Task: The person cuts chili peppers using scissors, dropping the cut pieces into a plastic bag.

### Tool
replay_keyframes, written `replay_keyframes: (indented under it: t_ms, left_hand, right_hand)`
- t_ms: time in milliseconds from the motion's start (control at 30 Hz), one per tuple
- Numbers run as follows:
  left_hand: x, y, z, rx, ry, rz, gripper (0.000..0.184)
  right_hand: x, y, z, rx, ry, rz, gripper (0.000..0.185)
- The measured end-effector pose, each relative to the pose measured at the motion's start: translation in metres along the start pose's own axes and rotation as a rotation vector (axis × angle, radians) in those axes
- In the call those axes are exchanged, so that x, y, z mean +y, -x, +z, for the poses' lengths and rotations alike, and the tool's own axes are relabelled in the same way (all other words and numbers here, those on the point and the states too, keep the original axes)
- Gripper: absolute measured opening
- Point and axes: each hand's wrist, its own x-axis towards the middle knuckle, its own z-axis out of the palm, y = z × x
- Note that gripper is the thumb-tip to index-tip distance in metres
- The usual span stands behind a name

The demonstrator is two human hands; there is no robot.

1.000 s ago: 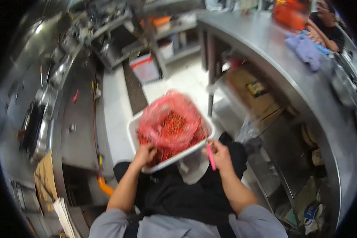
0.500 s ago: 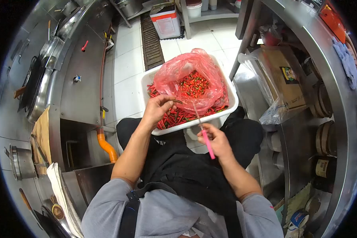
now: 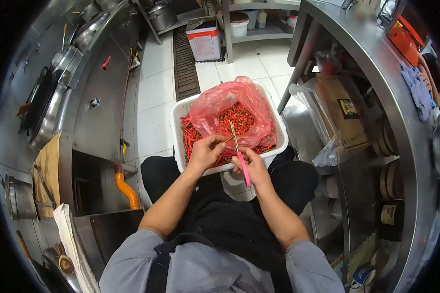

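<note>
My right hand (image 3: 252, 166) is closed on pink-handled scissors (image 3: 243, 168), their metal blades pointing up over a pink plastic bag (image 3: 205, 105). Between finger and thumb, my left hand (image 3: 206, 152) pinches a thin chili (image 3: 229, 139) beside the blades. Cut red and green chili pieces (image 3: 237, 117) lie inside the open bag. The bag rests in a white plastic basket (image 3: 177, 141), on whole red chilies (image 3: 189, 134). The basket stands between my knees.
A steel counter (image 3: 347, 36) with shelves curves along the right, with a bagged cardboard box (image 3: 344, 110) below. Steel stoves (image 3: 95, 102) and an orange pipe (image 3: 126, 188) are on the left. A red-and-white tin (image 3: 204, 44) stands ahead by a floor drain (image 3: 185, 68).
Over the last second the view has steadied and shifted. My left hand has risen from the basket's near edge with a chili, and the scissors have come up beside it over the bag.
</note>
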Motion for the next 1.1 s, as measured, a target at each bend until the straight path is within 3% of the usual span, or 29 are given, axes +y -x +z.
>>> replay_keyframes:
  t_ms: [200, 333, 567, 633, 733, 933, 1100]
  left_hand:
    - [-0.024, -0.008, -0.004, 0.066, -0.138, -0.096, 0.021]
    - [-0.022, -0.008, -0.008, 0.094, -0.306, 0.029, 0.02]
    - [-0.022, -0.013, -0.012, 0.104, -0.279, -0.067, 0.022]
    - [-0.018, -0.015, -0.01, 0.15, -0.292, 0.029, 0.019]
    - [-0.003, -0.014, -0.005, 0.058, -0.228, -0.051, 0.02]
    - [-0.006, -0.013, 0.001, 0.008, -0.242, 0.063, 0.022]
    - [-0.013, -0.013, -0.001, 0.029, -0.286, 0.012, 0.021]
  right_hand:
    - [0.003, -0.01, -0.006, -0.029, 0.072, 0.024, 0.044]
    - [0.0, -0.011, -0.007, -0.022, 0.167, 0.091, 0.043]
    - [0.01, -0.001, -0.02, -0.002, 0.085, 0.137, 0.049]
    - [0.008, 0.003, -0.017, 0.02, 0.076, 0.122, 0.053]
    - [0.009, 0.002, -0.012, -0.018, 0.154, 0.049, 0.056]
    - [-0.001, -0.008, -0.013, -0.012, 0.163, 0.005, 0.048]
    - [-0.009, -0.008, -0.017, -0.067, 0.185, 0.135, 0.048]
